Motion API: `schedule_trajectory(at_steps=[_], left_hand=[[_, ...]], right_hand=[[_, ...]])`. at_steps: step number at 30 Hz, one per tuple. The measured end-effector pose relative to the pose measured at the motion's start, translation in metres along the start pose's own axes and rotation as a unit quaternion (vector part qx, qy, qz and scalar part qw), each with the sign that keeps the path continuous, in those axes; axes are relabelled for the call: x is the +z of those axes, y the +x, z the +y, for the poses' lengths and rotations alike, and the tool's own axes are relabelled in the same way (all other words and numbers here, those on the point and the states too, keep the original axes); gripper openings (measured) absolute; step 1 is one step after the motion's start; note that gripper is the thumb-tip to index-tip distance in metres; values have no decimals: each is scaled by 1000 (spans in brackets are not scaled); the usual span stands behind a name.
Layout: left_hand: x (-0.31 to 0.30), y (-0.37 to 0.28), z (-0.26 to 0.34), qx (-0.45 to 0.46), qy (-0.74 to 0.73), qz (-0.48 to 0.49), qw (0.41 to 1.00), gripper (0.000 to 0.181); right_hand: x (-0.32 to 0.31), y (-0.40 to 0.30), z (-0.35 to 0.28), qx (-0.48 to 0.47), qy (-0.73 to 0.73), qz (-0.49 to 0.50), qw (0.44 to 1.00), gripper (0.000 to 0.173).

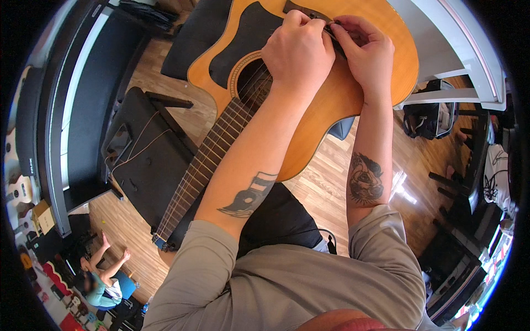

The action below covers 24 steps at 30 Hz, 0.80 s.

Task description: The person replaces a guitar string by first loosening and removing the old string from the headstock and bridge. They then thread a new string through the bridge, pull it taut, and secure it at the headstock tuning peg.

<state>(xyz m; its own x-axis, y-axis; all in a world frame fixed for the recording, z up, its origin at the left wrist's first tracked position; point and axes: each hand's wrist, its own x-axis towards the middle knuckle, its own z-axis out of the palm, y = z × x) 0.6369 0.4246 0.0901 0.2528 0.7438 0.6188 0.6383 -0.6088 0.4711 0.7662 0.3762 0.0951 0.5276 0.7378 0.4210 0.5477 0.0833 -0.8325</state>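
An acoustic guitar (316,120) with a light wooden top lies across my lap, its neck (203,159) running down to the lower left. Strings pass over the sound hole (254,80), beside a black pickguard (244,41). At the dark bridge (296,7), my left hand (300,51) has its fingers bent down over the bridge pins, hiding what lies under them. Close beside it, my right hand (366,47) pinches a small dark piece, perhaps a bridge pin or string end, between thumb and forefinger. A blue clip or capo (159,241) sits at the neck's far end.
Left of the neck, a black padded bench (145,178) bears a phone (119,140) with a cable. A digital piano (99,91) stands further left. A seated person (101,289) is at the lower left. An open black bag (430,116) rests at right.
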Motion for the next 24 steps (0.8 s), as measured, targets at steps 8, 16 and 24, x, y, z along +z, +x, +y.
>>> schedule_trajectory(at_steps=[8,16,24], left_hand=[[0,1,2,14,-12,6,1000,15],[1,2,-1,33,-19,48,998,11],[0,4,-2,56,-25,59,996,12]], right_hand=[[3,1,6,-8,60,46,997,21],[2,-1,7,-16,94,43,994,20],[4,-2,0,-10,-15,26,999,21]])
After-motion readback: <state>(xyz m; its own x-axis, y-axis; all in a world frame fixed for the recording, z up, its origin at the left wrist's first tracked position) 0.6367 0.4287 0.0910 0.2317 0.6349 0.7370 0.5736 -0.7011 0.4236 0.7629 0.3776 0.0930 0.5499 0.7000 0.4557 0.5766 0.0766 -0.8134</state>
